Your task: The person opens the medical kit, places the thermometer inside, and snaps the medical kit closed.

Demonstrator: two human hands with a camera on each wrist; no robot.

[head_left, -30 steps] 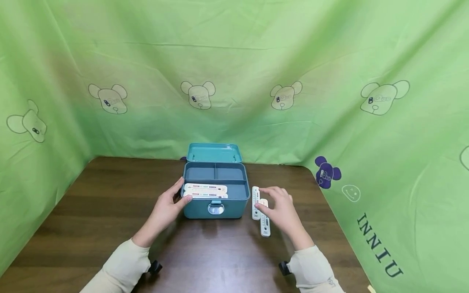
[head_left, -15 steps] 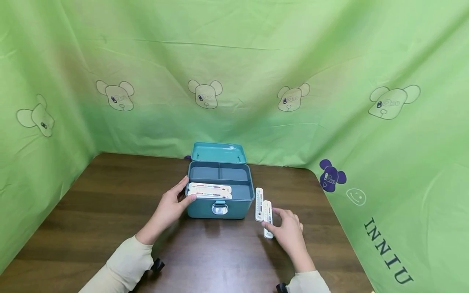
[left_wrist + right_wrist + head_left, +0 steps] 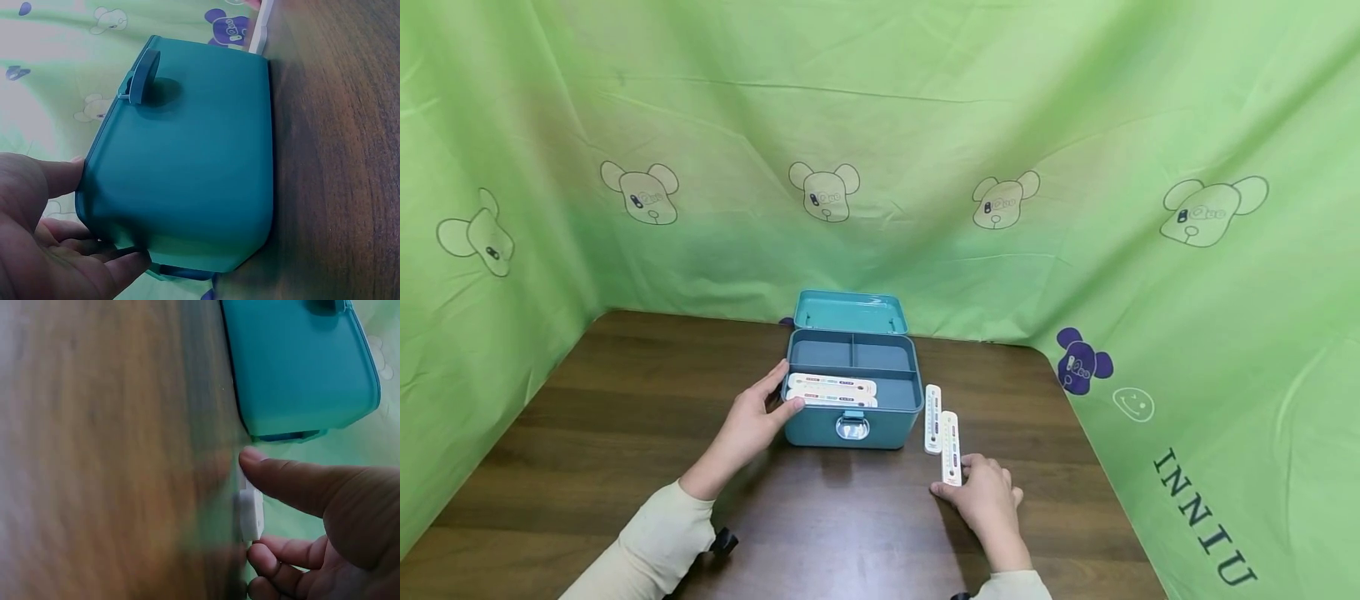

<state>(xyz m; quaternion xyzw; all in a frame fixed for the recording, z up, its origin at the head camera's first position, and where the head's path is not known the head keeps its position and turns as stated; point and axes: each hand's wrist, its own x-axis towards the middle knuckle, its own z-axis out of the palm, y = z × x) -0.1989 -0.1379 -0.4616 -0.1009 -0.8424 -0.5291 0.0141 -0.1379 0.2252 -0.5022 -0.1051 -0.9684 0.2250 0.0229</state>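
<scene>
A teal storage box [image 3: 844, 427] stands with its lid [image 3: 852, 312] raised at the back. My left hand [image 3: 747, 432] holds its front left corner, thumb on the front rim, fingers against the side wall. Two white thermometers [image 3: 831, 386] lie crosswise in the front compartment. To the right of the box, two more lie lengthwise on the table: a farther thermometer [image 3: 932, 419] and a nearer thermometer [image 3: 951, 448]. At the nearer one's front end is my right hand [image 3: 988, 500], thumb and fingers spread around it. A gap shows between thumb and thermometer [image 3: 252, 514] in the right wrist view.
Behind the front compartment, a divider makes two smaller compartments [image 3: 822, 350]. The box's metallic clasp [image 3: 852, 427] faces me. Around the brown wooden table [image 3: 662, 392] hangs a green curtain [image 3: 910, 92] printed with bear heads.
My right hand has drawn back toward me, from beside both loose thermometers to the nearer one's front end. The left hand keeps its hold on the box. The head view has shifted slightly.
</scene>
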